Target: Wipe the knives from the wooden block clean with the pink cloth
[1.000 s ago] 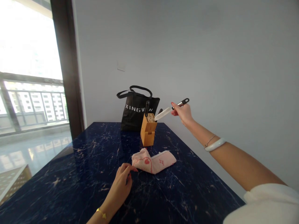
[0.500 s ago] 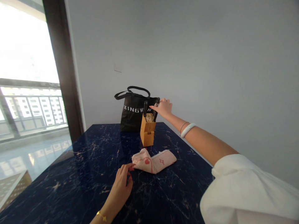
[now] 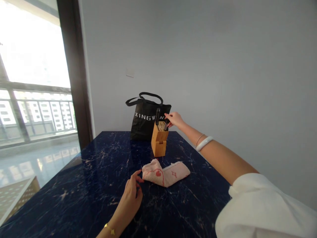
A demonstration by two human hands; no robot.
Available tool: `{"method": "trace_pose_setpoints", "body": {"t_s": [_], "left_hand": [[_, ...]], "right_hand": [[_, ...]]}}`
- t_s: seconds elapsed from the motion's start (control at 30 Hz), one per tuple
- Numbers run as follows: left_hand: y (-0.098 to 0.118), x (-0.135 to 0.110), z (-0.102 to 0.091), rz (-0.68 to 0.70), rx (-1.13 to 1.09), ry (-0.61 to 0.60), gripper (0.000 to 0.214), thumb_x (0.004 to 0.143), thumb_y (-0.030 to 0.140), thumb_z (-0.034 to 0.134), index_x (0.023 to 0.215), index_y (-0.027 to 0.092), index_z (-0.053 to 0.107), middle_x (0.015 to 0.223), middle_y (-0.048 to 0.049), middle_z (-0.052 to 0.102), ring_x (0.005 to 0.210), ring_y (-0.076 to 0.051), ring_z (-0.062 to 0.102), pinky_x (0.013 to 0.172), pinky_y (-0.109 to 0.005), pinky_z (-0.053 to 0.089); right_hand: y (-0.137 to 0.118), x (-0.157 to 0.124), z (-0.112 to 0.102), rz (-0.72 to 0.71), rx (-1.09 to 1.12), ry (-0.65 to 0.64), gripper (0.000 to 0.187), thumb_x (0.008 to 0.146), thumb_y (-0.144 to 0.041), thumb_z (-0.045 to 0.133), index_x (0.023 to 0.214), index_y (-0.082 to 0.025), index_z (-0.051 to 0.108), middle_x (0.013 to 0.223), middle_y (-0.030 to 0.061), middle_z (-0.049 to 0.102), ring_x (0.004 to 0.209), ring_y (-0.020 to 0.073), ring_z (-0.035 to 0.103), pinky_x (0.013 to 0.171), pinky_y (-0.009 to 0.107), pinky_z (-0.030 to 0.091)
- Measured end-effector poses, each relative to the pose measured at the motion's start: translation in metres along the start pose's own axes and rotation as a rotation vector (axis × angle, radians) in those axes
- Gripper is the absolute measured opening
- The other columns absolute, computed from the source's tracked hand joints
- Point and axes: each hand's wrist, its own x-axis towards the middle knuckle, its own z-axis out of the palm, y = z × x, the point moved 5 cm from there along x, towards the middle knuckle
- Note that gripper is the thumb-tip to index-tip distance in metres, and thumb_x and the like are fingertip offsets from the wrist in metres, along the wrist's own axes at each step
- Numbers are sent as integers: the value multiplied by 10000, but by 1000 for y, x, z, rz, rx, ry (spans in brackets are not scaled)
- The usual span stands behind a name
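Observation:
A wooden knife block (image 3: 159, 142) stands on the dark blue marble table (image 3: 86, 185), with a black knife handle (image 3: 157, 116) sticking up from it. My right hand (image 3: 174, 119) reaches to the block's top and its fingers pinch a second black knife handle (image 3: 166, 125) that sits in a slot. My left hand (image 3: 132, 195) rests on the table with curled fingers, its fingertips touching the left end of a folded pink cloth (image 3: 166, 173) that lies in front of the block.
A black tote bag (image 3: 146, 115) with white letters stands behind the block against the grey wall. A dark window frame (image 3: 74, 76) and a bright balcony are at the left. The table's right edge runs close to the wall.
One second ago my right hand held a white-bladed knife in the air beside the block. The knife has gone down into the block, and my hand now stays on its handle. My left hand has barely moved.

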Motion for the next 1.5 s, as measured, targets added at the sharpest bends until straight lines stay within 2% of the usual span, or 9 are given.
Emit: {"method": "trace_pose_setpoints", "body": {"t_s": [0.17,0.27,0.33,0.43,0.57,0.73,1.03,1.27,1.5], "left_hand": [[3,2,-2,-16,5,-43,438,697,66,379,1108,202,443,923,-50,517,808,-175,496,794,-377,414],[7,4,-3,-35,-54,-69,370,716,95,389,1049,207,504,949,-59,519,844,-189,488,810,-392,399],[10,5,-4,-78,-136,-93,285,746,157,415,998,206,539,950,-59,527,837,-190,492,806,-379,398],[14,7,-2,-226,-360,-144,233,788,312,455,949,193,574,933,-51,563,837,-184,505,783,-324,399],[17,7,4,-494,-949,-189,445,824,489,362,948,134,599,966,-90,607,888,-204,530,796,-319,389],[18,6,0,-637,-1530,-215,420,849,450,355,1052,149,567,1046,-87,609,1030,-208,514,905,-346,352],[-6,11,-17,-693,-1498,3,185,809,219,488,909,90,575,1003,-127,622,1006,-202,553,929,-321,381],[-34,10,-42,-725,-1087,389,101,822,239,465,867,156,501,613,23,521,547,-93,554,575,-257,493],[-34,7,-31,-788,-824,197,316,764,465,482,880,171,486,546,84,333,371,-15,268,327,-119,185]], "right_hand": [[-43,-1,-52,-125,-21,180,156,800,-204,459,866,-134,582,721,38,606,534,95,572,598,251,479],[-96,-32,-91,-510,-136,450,243,837,-189,374,989,-138,557,859,44,603,775,129,587,768,307,452],[-120,-66,-93,-690,-163,458,310,870,-192,303,1100,-145,506,978,50,579,919,147,552,833,335,420],[-126,-130,-52,-822,-234,326,390,880,-131,237,1221,-172,421,1140,51,521,1049,153,488,896,339,393],[-84,-214,55,-910,-447,-35,444,859,-90,295,1301,-126,332,1221,75,488,1064,164,465,910,310,400],[-39,-261,134,-917,-531,-69,430,859,-133,368,1289,-143,364,1181,51,532,950,183,507,848,320,436],[-38,-266,158,-905,-434,-98,490,834,-104,343,1322,-111,300,1236,94,481,1026,212,471,831,332,421],[-9,-244,150,-607,-362,-108,491,764,-133,439,1248,-204,398,1208,76,474,1043,240,420,895,421,311],[32,-214,163,-517,-462,-142,169,764,-177,539,932,-195,543,933,55,563,909,202,462,797,343,344]]}}
